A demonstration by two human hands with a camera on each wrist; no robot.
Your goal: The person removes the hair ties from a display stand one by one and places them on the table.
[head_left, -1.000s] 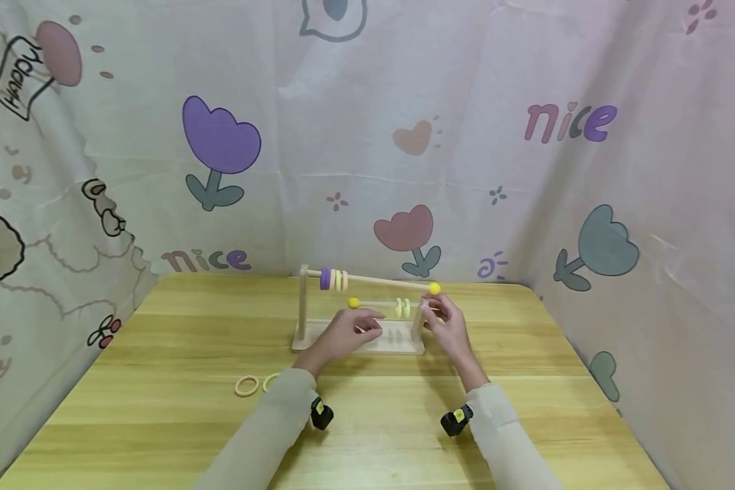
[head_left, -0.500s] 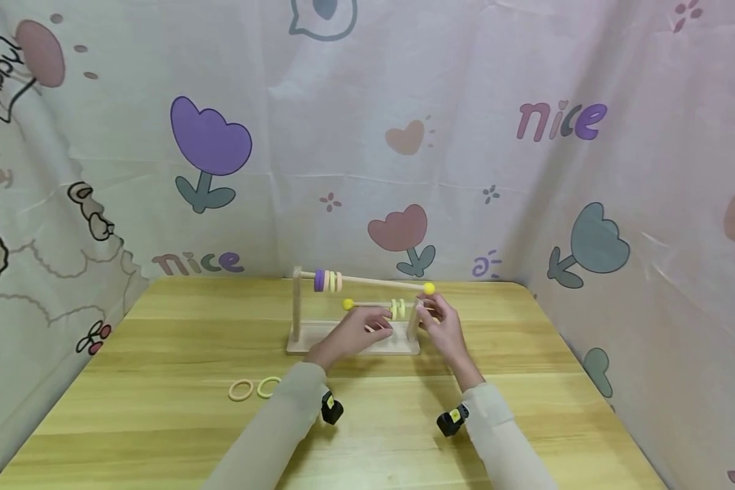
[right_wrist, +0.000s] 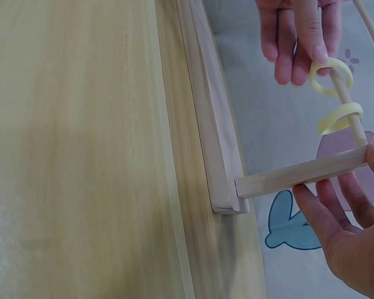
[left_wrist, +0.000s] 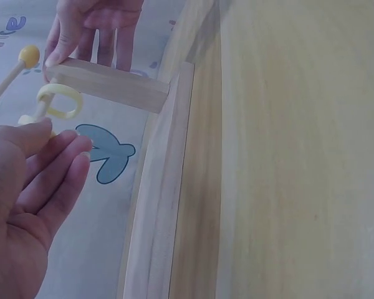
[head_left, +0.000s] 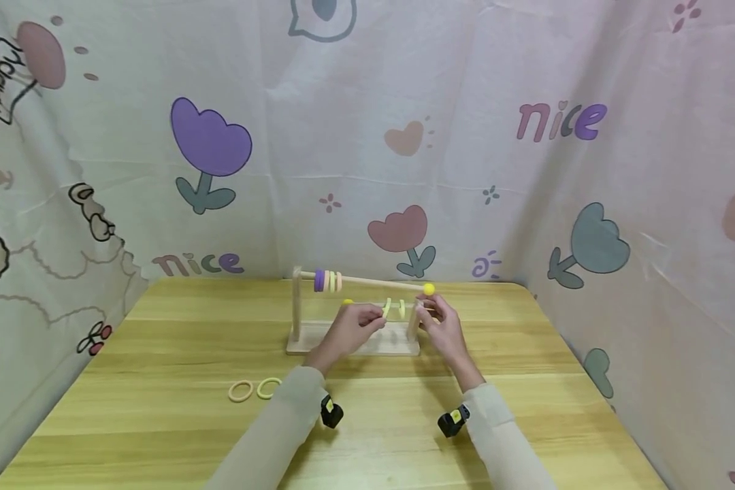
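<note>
My left hand pinches a pale yellow ring between thumb and finger. That ring is threaded on the lower rod of a wooden stand. A second yellow ring hangs on the same rod, closer to the short post. My right hand grips this post near its top, thumb on one side and fingers on the other. The lower rod's yellow ball end shows partly behind my left hand. Purple, pink, yellow and peach rings sit together on the upper rod.
The stand's base lies on the wooden table. A tall post carries the upper rod, which has a yellow ball at its end. A peach ring and a yellow ring lie left, near my left sleeve.
My left hand has moved to the rings and taken hold of one, which now stands tilted and farther left from its neighbour. The right hand keeps its grip on the post.
</note>
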